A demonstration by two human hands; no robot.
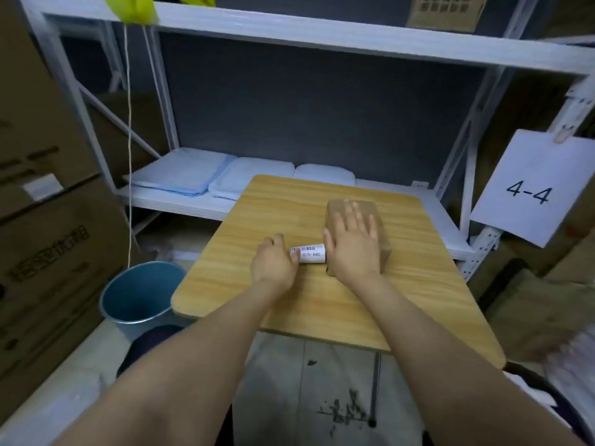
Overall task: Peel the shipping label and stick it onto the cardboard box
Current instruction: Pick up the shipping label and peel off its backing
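Note:
A small brown cardboard box [370, 209] lies on the wooden table [289, 300]. My right hand [352, 243] rests flat on top of the box, fingers spread, covering most of its top. A white shipping label [310, 253] with a barcode and printed text sits curled just left of the box, between my two hands. My left hand [273, 263] pinches the label's left end with its fingertips. Whether the label's right end touches the box is hidden by my right thumb.
A blue bucket [141, 299] stands on the floor left of the table. White metal shelving [289, 40] behind holds folded pale cloths [206, 177]. Large cardboard cartons [42, 220] stack at the left. A paper sign reading 4-4 [531, 188] hangs at the right.

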